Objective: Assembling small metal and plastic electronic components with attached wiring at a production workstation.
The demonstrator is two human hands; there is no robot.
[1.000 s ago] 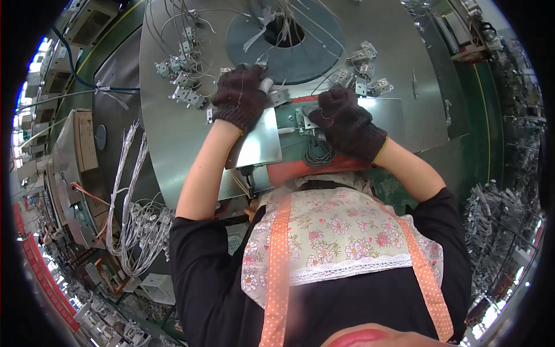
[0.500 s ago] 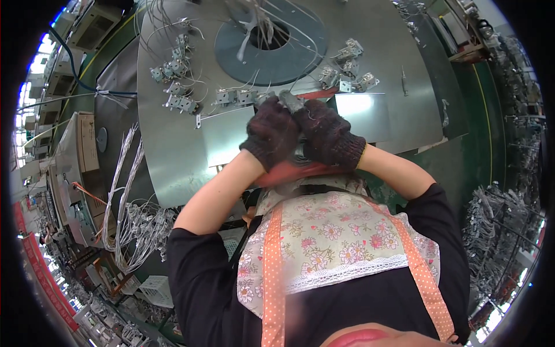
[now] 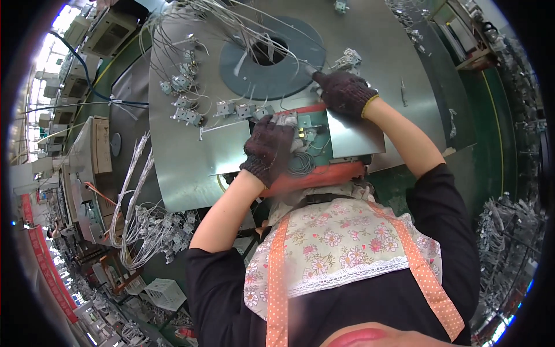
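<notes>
Dark knitted gloves cover both hands. My left hand (image 3: 267, 147) is closed around a small grey metal part (image 3: 287, 120), mostly hidden by the fingers, over the gap between two shiny metal plates. Farther right and away from me, my right hand (image 3: 347, 95) reaches over the table beside a cluster of metal parts (image 3: 350, 58). Its fingers are drawn together, with something pale and blurred at the tips that I cannot make out. Below the hands, a coil of thin grey wire (image 3: 302, 163) lies beside a small fixture (image 3: 310, 132) between the plates.
A grey round disc (image 3: 312, 34) with a dark centre hole sits on the metal table (image 3: 376, 29), pale wires crossing it. Small metal boxes with leads (image 3: 227, 109) stand in groups left of it. A red padded edge (image 3: 318, 178) lies nearest me. A slim tool (image 3: 403, 92) rests at right.
The hands have parted: my right hand moved away and to the right, while my left stays near the gap with the grey part. The fixture and wire coil now show between them.
</notes>
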